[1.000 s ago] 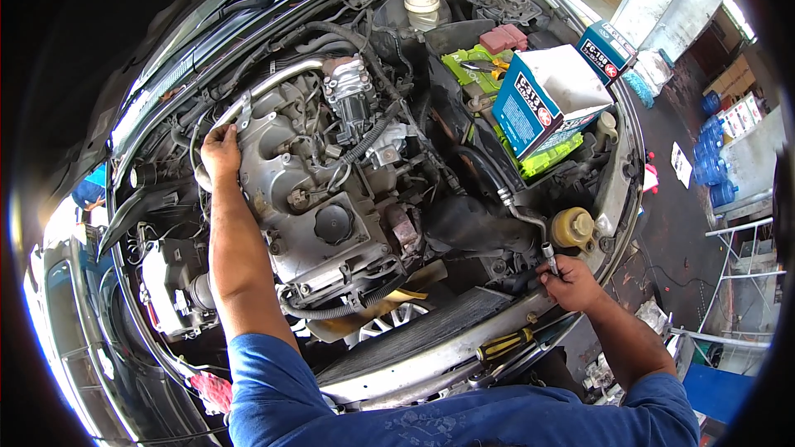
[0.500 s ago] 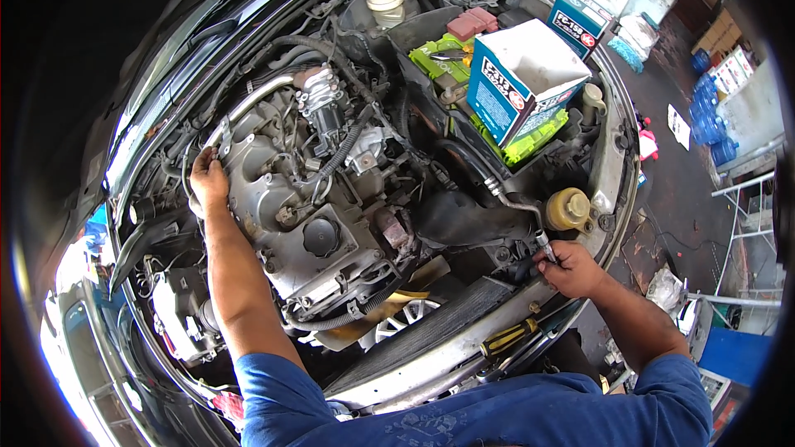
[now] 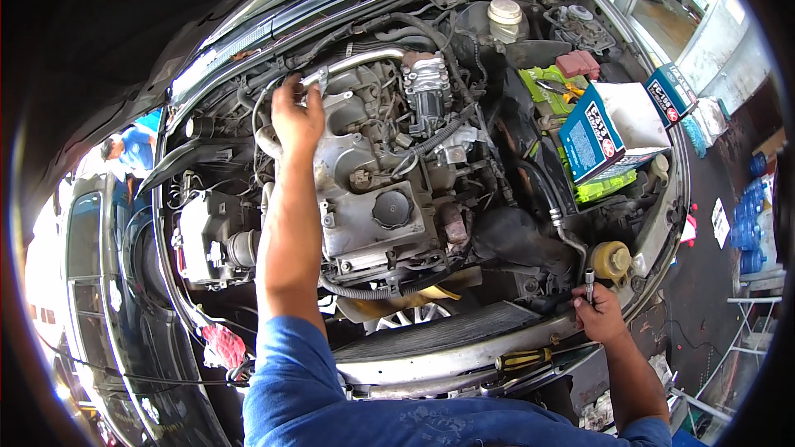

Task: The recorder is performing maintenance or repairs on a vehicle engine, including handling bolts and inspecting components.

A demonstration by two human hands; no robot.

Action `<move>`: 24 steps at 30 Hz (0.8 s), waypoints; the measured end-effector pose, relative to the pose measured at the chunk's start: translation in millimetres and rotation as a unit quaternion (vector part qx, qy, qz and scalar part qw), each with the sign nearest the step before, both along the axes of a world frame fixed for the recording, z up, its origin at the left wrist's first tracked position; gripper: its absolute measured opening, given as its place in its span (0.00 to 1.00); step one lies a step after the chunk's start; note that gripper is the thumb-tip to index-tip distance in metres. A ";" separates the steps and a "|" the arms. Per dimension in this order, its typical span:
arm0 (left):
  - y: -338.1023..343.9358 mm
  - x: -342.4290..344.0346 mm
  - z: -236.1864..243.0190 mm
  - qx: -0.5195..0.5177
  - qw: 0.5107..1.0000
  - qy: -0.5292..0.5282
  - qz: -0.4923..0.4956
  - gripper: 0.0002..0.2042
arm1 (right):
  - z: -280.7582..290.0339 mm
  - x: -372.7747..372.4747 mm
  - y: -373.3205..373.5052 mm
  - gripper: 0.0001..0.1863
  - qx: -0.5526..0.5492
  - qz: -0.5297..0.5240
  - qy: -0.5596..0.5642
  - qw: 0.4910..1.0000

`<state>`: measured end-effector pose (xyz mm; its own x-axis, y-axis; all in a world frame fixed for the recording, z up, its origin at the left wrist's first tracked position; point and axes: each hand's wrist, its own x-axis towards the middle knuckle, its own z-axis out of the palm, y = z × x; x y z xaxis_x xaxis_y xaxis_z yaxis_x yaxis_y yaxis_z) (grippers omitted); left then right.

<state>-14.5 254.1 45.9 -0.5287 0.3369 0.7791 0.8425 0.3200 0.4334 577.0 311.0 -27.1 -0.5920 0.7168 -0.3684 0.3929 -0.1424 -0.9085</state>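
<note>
My left hand [image 3: 298,120] reaches over the left side of the engine [image 3: 352,153]. Its fingers are apart beside a small bracket on the silver metal pipe [image 3: 364,58]; whether they touch it I cannot tell. At the front right of the engine bay, my right hand [image 3: 603,314] is closed around a slim silver socket wrench [image 3: 590,281], held with its socket end up. That end stands close to the yellowed fluid reservoir [image 3: 613,261]. The wrench's lower part is hidden in my fist.
An open blue-and-white box [image 3: 588,136] sits on the green-topped battery area, beside a second box [image 3: 669,95]. A yellow-and-black screwdriver [image 3: 523,358] lies along the front rail above the radiator [image 3: 439,333]. A red rag [image 3: 224,345] is at the front left. A person [image 3: 132,149] stands beyond the car.
My view has swung left, so the engine bay sits further right. My left hand's fingers have spread apart near the pipe bracket. My right hand still holds the socket wrench by the reservoir.
</note>
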 end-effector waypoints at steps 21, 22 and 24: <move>11.2 402.7 -54.3 -0.423 0.544 -0.566 -0.452 0.15 | -11.3 -1.2 -6.9 0.16 0.243 0.018 0.017 0.970; 9.4 403.2 -57.1 -0.420 0.548 -0.570 -0.445 0.15 | -6.3 -4.4 -7.6 0.17 0.223 0.013 -0.002 0.975; 5.8 401.5 -67.2 -0.380 0.533 -0.628 -0.422 0.14 | -3.4 -12.4 -9.6 0.18 0.198 0.022 -0.016 0.980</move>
<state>387.0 259.9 -21.2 0.1168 0.8328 -0.5412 0.0243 0.5423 0.8398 564.6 301.4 -30.4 -0.6190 0.7807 -0.0858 0.4192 0.2360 -0.8767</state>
